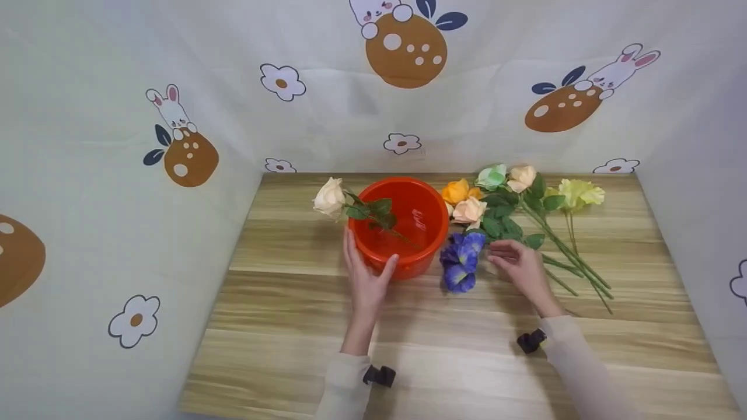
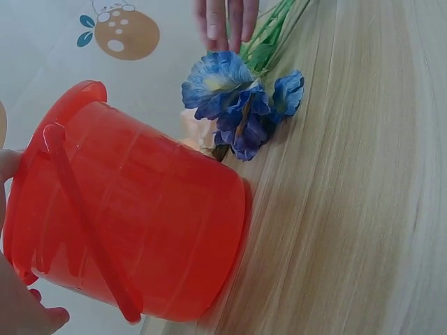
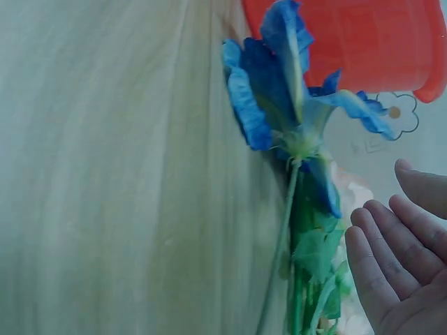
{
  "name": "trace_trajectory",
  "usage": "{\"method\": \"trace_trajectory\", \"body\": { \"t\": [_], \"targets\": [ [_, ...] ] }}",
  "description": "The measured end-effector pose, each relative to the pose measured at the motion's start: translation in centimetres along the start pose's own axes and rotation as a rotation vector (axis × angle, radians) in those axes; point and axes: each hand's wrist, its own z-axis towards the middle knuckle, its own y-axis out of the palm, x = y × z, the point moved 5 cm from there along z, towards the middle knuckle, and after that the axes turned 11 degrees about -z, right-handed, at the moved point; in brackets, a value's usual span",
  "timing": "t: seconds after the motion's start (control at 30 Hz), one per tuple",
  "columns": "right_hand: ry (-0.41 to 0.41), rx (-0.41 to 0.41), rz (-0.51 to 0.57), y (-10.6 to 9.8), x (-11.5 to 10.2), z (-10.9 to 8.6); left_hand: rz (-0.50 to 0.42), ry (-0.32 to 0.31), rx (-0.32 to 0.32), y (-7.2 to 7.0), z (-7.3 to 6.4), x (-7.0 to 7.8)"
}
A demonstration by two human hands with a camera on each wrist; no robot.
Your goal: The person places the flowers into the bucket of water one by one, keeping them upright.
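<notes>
A red plastic bucket (image 1: 429,256) stands upright on the table. My left hand (image 1: 367,286) holds it at the near left side, thumb and fingers spread round the wall. Across the bucket's mouth lies a cream rose (image 1: 330,198), its bloom beyond the left rim and its stem inside. My right hand (image 1: 522,271) hovers just right of a blue-purple artificial flower (image 1: 461,265), with nothing held. In the right wrist view its fingers (image 3: 391,258) are extended loosely, apart from the blue bloom (image 3: 272,84). The bucket's handle (image 2: 91,230) hangs down its side in the left wrist view.
More artificial flowers lie right of the bucket: an orange one (image 1: 458,191), a peach rose (image 1: 468,210), a pale green one (image 1: 492,176), another peach rose (image 1: 521,178) and a yellow one (image 1: 578,195). Their green stems (image 1: 575,256) point toward the near right. A printed cloth (image 1: 332,128) hangs behind the wooden table (image 1: 280,326).
</notes>
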Motion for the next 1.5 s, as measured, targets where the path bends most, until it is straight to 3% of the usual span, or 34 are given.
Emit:
{"method": "trace_trajectory", "body": {
  "t": [0.13, 0.23, 0.33, 0.6, 1.0, 1.5],
  "targets": [
    [0.021, -0.034, -0.033, -0.2, -0.9, -0.8, -0.019, 0.002, -0.005, 0.0, 0.0, 0.1],
    [0.019, -0.050, -0.064, 0.0, -0.4, -0.9, -0.013, 0.001, -0.003, 0.0, 0.0, 0.1],
    [0.016, -0.053, -0.072, 0.5, 1.6, -0.6, -0.006, -0.002, -0.001, -0.1, 0.0, 0.0],
    [0.003, -0.079, -0.100, 1.0, 2.5, -0.9, -0.015, -0.008, 0.003, -0.1, 0.0, 0.0],
    [-0.046, -0.130, -0.141, 1.5, 2.7, -0.9, -0.011, -0.004, 0.006, -0.1, 0.0, -0.1],
    [-0.057, -0.127, -0.228, 1.8, 2.5, -0.7, -0.004, -0.018, 0.009, -0.2, 0.0, -0.2]
  ]
}}
